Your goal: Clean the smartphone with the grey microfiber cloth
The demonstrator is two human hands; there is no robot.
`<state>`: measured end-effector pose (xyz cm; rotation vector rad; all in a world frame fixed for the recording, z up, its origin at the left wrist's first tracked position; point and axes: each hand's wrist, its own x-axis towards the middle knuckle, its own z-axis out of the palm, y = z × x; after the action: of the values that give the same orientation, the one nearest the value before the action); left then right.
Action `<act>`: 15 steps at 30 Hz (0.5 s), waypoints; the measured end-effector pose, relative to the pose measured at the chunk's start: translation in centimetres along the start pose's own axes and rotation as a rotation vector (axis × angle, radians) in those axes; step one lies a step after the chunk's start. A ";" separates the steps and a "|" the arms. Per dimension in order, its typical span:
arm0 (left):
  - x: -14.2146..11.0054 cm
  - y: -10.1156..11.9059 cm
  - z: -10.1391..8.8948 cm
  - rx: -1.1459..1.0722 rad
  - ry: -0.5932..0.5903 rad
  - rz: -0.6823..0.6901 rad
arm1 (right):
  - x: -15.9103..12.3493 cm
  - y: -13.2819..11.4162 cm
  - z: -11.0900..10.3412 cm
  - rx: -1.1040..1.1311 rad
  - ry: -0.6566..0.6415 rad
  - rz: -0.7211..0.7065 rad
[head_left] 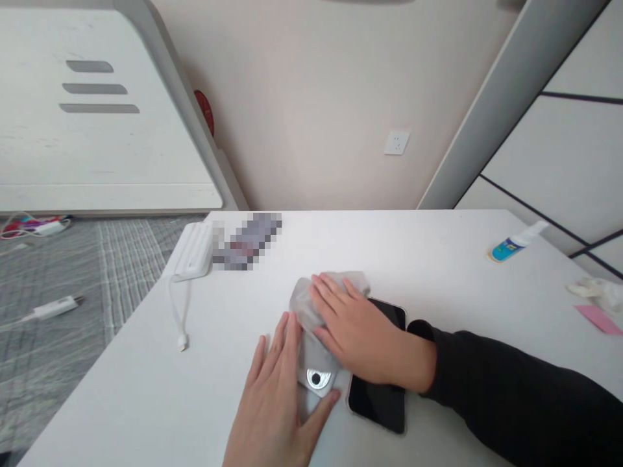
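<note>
A flat, pale grey object (pixel 311 353) lies on the white table, with a shiny silver half-round part and a black dot at its near end. My left hand (pixel 275 395) brackets it, fingers stretched along its left edge and thumb at its near right corner. Over its far part is a thin greyish cloth (pixel 304 305), bunched under my right hand (pixel 357 327), which presses it down with extended fingers. The right hand's hold looks flat rather than clenched. A black-screened phone (pixel 379 405) in a clear case lies just right, partly hidden under my right wrist.
A white power bank (pixel 195 250) with a short cable (pixel 181 327) sits at the table's left edge, beside a pixelated item (pixel 250 240). To the right lie a spray bottle (pixel 516 243), a pink slip (pixel 598 319) and crumpled white material (pixel 603 293).
</note>
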<state>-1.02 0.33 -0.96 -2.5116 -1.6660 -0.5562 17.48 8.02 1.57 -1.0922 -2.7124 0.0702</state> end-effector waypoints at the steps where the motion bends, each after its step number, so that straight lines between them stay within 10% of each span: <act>1: 0.0 0.0 0.1 -0.031 -0.004 -0.007 | -0.2 -0.7 -0.2 0.018 -0.006 -0.041; 10: 0.3 0.3 -0.2 -0.216 -0.026 -0.127 | 0.7 2.5 -0.4 0.042 -0.039 0.144; 15: 0.3 0.6 -0.1 -0.173 -0.018 -0.123 | -0.3 -0.8 -0.4 0.079 -0.056 -0.012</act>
<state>-0.44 0.32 -0.66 -2.5482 -1.8642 -0.7208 17.19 7.23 2.00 -1.0671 -2.7396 0.2075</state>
